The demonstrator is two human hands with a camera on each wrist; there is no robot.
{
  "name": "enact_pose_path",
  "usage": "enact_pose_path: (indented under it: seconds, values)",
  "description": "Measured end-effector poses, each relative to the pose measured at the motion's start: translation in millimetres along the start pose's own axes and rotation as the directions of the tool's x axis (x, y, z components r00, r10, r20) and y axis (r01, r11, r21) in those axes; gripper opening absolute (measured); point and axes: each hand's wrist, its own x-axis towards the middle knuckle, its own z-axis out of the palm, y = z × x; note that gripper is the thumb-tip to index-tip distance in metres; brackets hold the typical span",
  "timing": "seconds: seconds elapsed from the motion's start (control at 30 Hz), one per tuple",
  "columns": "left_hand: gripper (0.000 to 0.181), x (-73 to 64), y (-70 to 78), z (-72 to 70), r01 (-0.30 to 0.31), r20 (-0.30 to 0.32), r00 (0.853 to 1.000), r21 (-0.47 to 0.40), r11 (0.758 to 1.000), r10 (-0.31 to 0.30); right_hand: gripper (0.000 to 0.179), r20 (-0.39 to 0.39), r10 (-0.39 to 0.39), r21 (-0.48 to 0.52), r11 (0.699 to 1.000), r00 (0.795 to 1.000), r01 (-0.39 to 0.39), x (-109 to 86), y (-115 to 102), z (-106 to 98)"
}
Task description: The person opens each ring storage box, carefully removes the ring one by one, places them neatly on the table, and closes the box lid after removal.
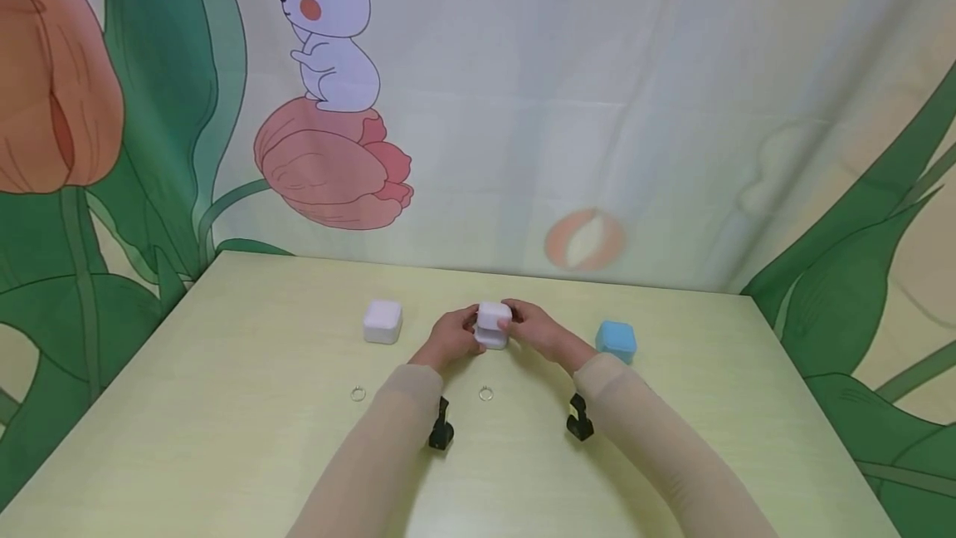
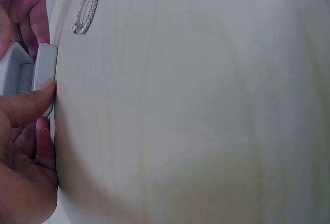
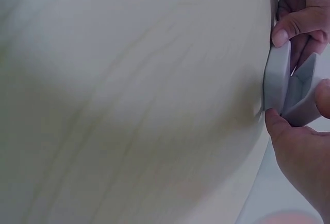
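A small white ring box stands between both hands, its lid [image 1: 494, 315] raised from its base [image 1: 490, 340]. The left hand [image 1: 456, 334] grips the base from the left, its thumb on the front of it in the left wrist view. On the other side the right hand [image 1: 539, 330] holds the lid, thumb at its front. In the right wrist view a gap shows between lid [image 3: 305, 98] and base [image 3: 277, 74], and a right fingertip lies against the base. A silver ring [image 2: 86, 12] set with small stones lies on the table nearby.
To the left stands another white box [image 1: 382, 322], and a blue box [image 1: 617, 341] is at the right near the right forearm. One more ring [image 1: 358, 393] lies left of the left sleeve. A printed curtain [image 1: 523, 106] hangs behind the pale table [image 1: 261, 438].
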Motion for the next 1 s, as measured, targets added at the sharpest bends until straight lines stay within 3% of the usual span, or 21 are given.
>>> enact_pose_path:
  seconds: [0.4,1.0]
  values:
    - [0.075,-0.3,0.1,0.2,-0.007,0.012,1.000,0.022,1.000,0.007,0.048,0.005,-0.029,-0.039,0.999,1.000,0.029,-4.1,-0.6,2.3]
    - [0.078,-0.7,0.9,-0.2,-0.008,0.002,1.000,0.027,1.000,0.008,0.056,-0.016,-0.025,-0.018,1.000,1.000,0.024,-0.5,7.8,4.3]
